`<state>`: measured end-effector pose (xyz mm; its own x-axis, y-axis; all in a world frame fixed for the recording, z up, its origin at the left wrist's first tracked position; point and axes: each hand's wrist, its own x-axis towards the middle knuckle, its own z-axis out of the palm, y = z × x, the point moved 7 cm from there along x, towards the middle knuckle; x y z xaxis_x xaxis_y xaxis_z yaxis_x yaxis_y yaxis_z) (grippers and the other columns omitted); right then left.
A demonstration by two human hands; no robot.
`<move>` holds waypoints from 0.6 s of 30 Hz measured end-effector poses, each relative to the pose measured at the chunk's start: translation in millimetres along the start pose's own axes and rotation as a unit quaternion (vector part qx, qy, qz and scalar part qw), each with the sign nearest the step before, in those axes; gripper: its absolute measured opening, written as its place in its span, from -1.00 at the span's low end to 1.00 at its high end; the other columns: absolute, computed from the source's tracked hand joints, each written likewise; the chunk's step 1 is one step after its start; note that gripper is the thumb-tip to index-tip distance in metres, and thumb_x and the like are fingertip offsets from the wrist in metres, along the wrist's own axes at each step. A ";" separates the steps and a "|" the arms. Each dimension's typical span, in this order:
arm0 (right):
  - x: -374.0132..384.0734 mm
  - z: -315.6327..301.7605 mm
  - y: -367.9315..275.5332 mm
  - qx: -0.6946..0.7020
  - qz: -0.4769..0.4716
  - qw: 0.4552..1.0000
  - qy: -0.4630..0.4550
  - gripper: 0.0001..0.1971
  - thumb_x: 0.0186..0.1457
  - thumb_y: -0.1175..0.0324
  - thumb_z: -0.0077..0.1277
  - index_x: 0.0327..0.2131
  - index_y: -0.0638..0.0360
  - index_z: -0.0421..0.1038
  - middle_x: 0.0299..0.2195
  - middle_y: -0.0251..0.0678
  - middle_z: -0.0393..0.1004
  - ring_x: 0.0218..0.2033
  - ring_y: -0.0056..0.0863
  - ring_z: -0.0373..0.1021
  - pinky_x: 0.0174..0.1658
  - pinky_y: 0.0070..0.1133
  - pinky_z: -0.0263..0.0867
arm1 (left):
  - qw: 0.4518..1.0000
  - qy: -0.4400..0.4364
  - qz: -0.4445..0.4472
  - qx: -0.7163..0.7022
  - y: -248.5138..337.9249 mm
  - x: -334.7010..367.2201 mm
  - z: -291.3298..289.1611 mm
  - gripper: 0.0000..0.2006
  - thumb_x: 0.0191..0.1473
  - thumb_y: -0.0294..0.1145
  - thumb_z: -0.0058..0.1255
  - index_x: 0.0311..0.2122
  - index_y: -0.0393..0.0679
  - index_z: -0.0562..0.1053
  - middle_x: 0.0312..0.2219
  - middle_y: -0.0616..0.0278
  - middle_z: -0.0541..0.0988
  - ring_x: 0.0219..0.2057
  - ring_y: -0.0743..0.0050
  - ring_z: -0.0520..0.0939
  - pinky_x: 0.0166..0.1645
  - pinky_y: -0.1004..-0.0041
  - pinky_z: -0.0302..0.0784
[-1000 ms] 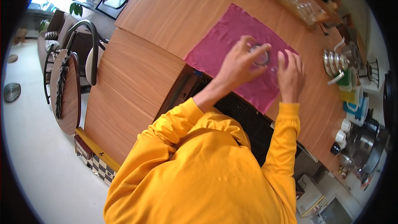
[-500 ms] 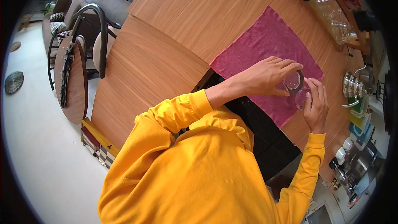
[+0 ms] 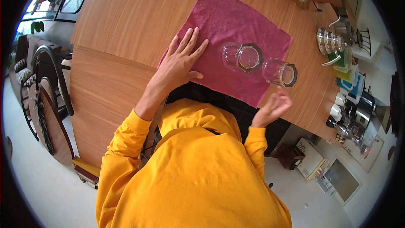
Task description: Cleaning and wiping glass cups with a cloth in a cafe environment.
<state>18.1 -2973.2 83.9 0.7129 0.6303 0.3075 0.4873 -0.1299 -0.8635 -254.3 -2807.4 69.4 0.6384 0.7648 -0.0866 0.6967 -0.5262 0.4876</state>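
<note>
No text, label, brand, number or sign can be read. The pink cloth (image 3: 236, 14) under the left hand (image 3: 181, 61), the larger glass (image 3: 230, 57) to that hand's right and the smaller glass (image 3: 279, 72) just beyond the right hand (image 3: 276, 105) show no legible lettering. Farther to the right hand's right, the white cups (image 3: 336, 110) are too small to tell.

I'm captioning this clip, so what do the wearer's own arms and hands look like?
Long, plain yellow sleeves, creased and loose, narrow to fitted cuffs at the wrists. The left hand and right hand are ungloved, with no watch in sight.
</note>
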 end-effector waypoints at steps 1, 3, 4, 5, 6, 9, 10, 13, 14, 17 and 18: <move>-15.6 5.7 -3.5 0.009 -0.015 0.999 -0.042 -0.73 0.21 0.31 0.06 -0.12 0.23 0.26 -0.09 -0.17 0.36 0.03 -0.33 0.31 0.07 -0.44 0.21 | 1.000 -0.021 0.007 -0.002 0.5 -0.5 -0.6 0.01 -0.17 -0.01 0.28 0.40 0.13 0.04 0.42 0.12 -0.13 0.43 0.13 -0.12 0.44 0.09 -0.18; -35.8 18.2 -23.0 -0.127 -0.125 0.969 -0.170 -0.73 0.10 0.41 0.13 -0.14 0.20 0.32 -0.02 -0.08 0.33 0.03 -0.18 0.32 0.16 -0.30 0.19 | 0.999 -0.031 0.020 -0.009 1.4 0.0 -2.3 0.07 -0.26 -0.08 0.34 0.40 0.22 0.02 0.42 0.14 -0.14 0.43 0.15 -0.12 0.45 0.09 -0.16; -43.6 25.2 -24.9 -0.140 -0.143 0.956 -0.212 -0.69 0.07 0.39 0.18 -0.12 0.18 0.38 0.00 -0.10 0.34 0.07 -0.11 0.31 0.21 -0.24 0.14 | 0.999 -0.047 0.027 -0.004 2.0 0.6 -2.8 0.06 -0.26 -0.10 0.34 0.39 0.25 0.03 0.42 0.15 -0.14 0.43 0.16 -0.12 0.45 0.10 -0.14; -48.7 29.5 -29.3 -0.194 -0.155 0.938 -0.243 -0.58 0.02 0.38 0.23 -0.01 0.09 0.40 0.02 -0.17 0.36 0.12 -0.12 0.29 0.24 -0.19 0.12 | 0.997 -0.063 0.035 0.003 2.3 1.0 -3.1 0.06 -0.27 -0.12 0.35 0.39 0.28 0.05 0.42 0.16 -0.15 0.43 0.17 -0.11 0.45 0.11 -0.11; -52.5 30.2 -28.4 -0.227 -0.169 0.926 -0.249 -0.58 0.02 0.40 0.23 0.00 0.06 0.41 0.02 -0.20 0.37 0.11 -0.15 0.30 0.24 -0.17 0.13 | 0.997 -0.068 0.041 0.007 2.5 1.5 -4.5 0.06 -0.27 -0.12 0.35 0.39 0.28 0.05 0.42 0.16 -0.15 0.43 0.17 -0.11 0.45 0.11 -0.11; -50.1 25.6 -21.9 -0.250 -0.184 0.916 -0.252 -0.60 0.01 0.47 0.21 -0.02 0.03 0.45 0.01 -0.27 0.39 0.08 -0.21 0.34 0.21 -0.18 0.17 | 0.995 -0.071 0.064 0.025 5.4 2.9 -10.1 -0.08 -0.20 -0.23 0.33 0.34 0.29 0.18 0.41 0.16 -0.09 0.42 0.17 -0.04 0.44 0.14 -0.04; -48.8 24.2 -20.6 -0.242 -0.191 0.917 -0.252 -0.62 0.01 0.53 0.19 -0.05 0.04 0.48 0.01 -0.30 0.40 0.06 -0.24 0.36 0.19 -0.21 0.20 | 0.996 -0.047 0.076 0.033 7.4 4.2 -14.6 -0.22 -0.17 -0.28 0.32 0.25 0.22 0.31 0.38 0.14 0.02 0.38 0.15 0.05 0.41 0.14 0.03; -40.4 21.2 -24.3 -0.201 -0.165 0.926 -0.273 -0.70 -0.02 0.62 0.15 -0.17 0.13 0.52 -0.06 -0.32 0.44 -0.03 -0.25 0.39 0.06 -0.31 0.31 | 0.994 -0.002 0.100 0.033 8.1 7.5 -26.9 -0.49 -0.13 -0.38 0.28 0.03 0.08 0.52 0.25 0.11 0.25 0.27 0.12 0.25 0.32 0.17 0.19; -35.4 20.0 -26.5 -0.205 -0.161 0.927 -0.269 -0.70 -0.02 0.62 0.15 -0.17 0.13 0.52 -0.06 -0.32 0.44 -0.03 -0.25 0.39 0.06 -0.31 0.31 | 0.994 0.021 0.103 0.026 8.9 8.5 -31.4 -0.62 -0.12 -0.43 0.26 -0.09 0.01 0.59 0.17 0.10 0.37 0.20 0.10 0.36 0.26 0.19 0.28; -28.9 21.1 -28.5 -0.158 -0.151 0.931 -0.292 -0.75 -0.04 0.67 0.13 -0.24 0.20 0.53 -0.18 -0.29 0.48 -0.11 -0.24 0.41 -0.08 -0.39 0.37 | 0.987 0.114 0.110 -0.009 17.0 9.8 -43.9 -0.78 -0.08 -0.44 0.23 -0.25 -0.08 0.60 0.01 0.12 0.46 0.02 0.07 0.47 0.09 0.21 0.39; -27.2 19.0 -27.6 -0.151 -0.153 0.933 -0.290 -0.77 -0.04 0.69 0.11 -0.26 0.22 0.52 -0.23 -0.28 0.49 -0.16 -0.24 0.42 -0.12 -0.40 0.38 | 0.987 0.113 0.112 -0.009 20.0 13.0 -43.7 -0.78 -0.08 -0.44 0.23 -0.25 -0.08 0.60 0.01 0.12 0.46 0.02 0.07 0.47 0.09 0.21 0.39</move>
<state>-24.2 -2972.2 91.8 0.1667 0.9697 0.1786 0.8055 -0.0295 -0.5919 -246.4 -2791.7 116.1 0.6856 0.6939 0.2200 0.5384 -0.6868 0.4884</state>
